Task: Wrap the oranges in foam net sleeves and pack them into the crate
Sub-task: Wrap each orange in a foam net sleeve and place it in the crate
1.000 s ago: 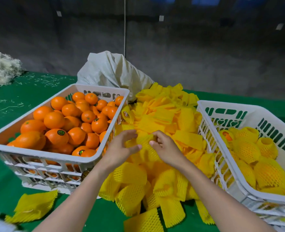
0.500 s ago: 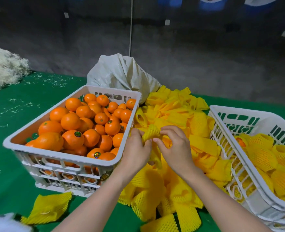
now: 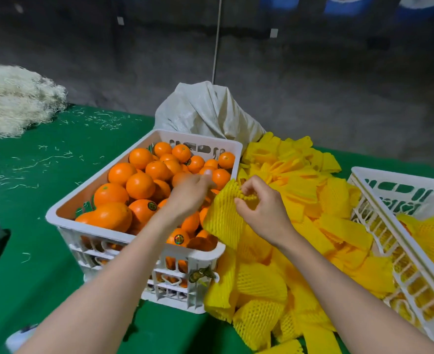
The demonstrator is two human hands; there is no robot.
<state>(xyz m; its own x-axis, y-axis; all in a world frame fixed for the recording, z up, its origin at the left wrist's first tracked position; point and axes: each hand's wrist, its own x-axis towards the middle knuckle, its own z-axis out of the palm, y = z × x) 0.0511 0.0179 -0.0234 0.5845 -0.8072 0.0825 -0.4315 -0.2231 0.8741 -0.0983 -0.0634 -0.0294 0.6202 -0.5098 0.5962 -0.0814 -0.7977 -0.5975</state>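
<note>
Two bare arms are showing, each coming in from the near edge and narrowing toward the far end. The left forearm (image 3: pixel 124 272) is showing bare along all its visible length, slim and smooth. The right forearm (image 3: pixel 338 284) is looking the same. The left hand (image 3: pixel 188 198) and the right hand (image 3: pixel 259 213) are both showing bare too. On the left hand's fingers (image 3: pixel 205 176) one nail is showing pale and short. That hand's outline is looking slightly blurred.

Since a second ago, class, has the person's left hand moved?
Yes: the left hand went left from the sleeve pile, over the orange crate.
</note>
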